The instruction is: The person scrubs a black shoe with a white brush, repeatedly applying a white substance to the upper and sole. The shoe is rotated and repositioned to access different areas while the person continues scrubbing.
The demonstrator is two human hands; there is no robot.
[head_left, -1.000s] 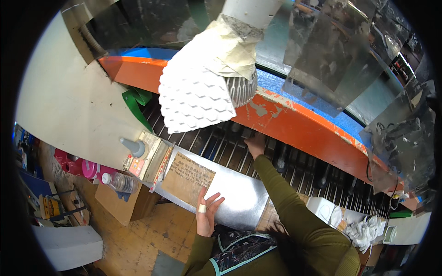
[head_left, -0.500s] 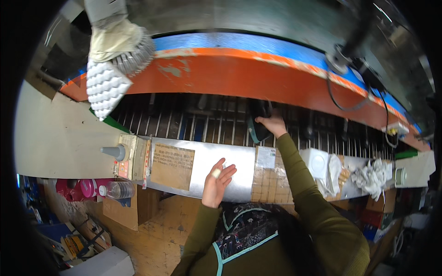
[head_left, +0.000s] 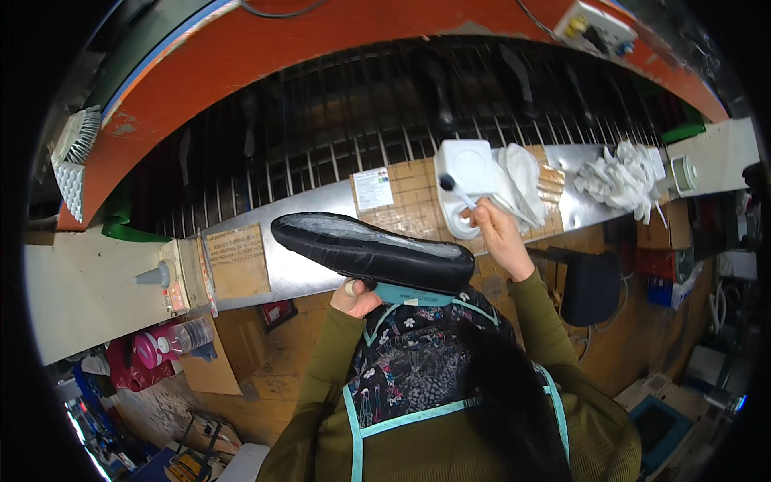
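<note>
So the person's left hand [head_left: 355, 299] is wrapped round the underside of a black shoe [head_left: 361, 249], next to the teal form [head_left: 414, 295] poking out below it. Part of that grip is hidden, so can't say where every finger sits. Shoe's bottom up, just left of the white tub [head_left: 470, 161] and nearer the body. Right hand [head_left: 499, 237] is pinching a thin brush [head_left: 447, 182], dark tip right in front of the tub; can't tell if it's touching.

Imo, doing this well is mostly down to the left hand: hold by the form, fingers off the pale bottom, and tilt it so that face looks up at the brush. A light pinch on the handle beats a tight one for control. If the tip's wet, a wipe on the tub's rim first should save drips. Long, even strokes, going easy by the black edge, would probably look cleanest. Also, watch the white cloth [head_left: 522, 177] just right of the tub, a sleeve could easily snag it.
</note>
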